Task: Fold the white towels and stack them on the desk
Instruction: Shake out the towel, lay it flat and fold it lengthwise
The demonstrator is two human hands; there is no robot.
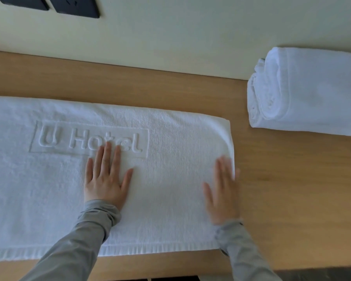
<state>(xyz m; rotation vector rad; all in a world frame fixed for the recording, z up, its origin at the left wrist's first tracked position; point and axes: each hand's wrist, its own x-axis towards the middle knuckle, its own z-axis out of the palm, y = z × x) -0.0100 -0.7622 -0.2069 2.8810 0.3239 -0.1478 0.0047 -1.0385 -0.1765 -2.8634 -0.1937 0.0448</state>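
Observation:
A white towel (170, 179) with a raised "U Hotel" mark lies flat along the wooden desk (292, 189), folded lengthwise and running off the left edge of view. My left hand (105, 177) rests palm down on its middle, fingers spread, just below the lettering. My right hand (223, 191) lies flat on the towel's right end, fingers together and blurred, at the rounded right edge. A stack of folded white towels (308, 92) sits at the back right of the desk, apart from both hands.
A pale wall (170, 33) runs behind the desk, with dark socket plates (75, 7) at the top left. The desk's front edge (170, 268) crosses the bottom of the view. Bare wood shows between the flat towel and the stack.

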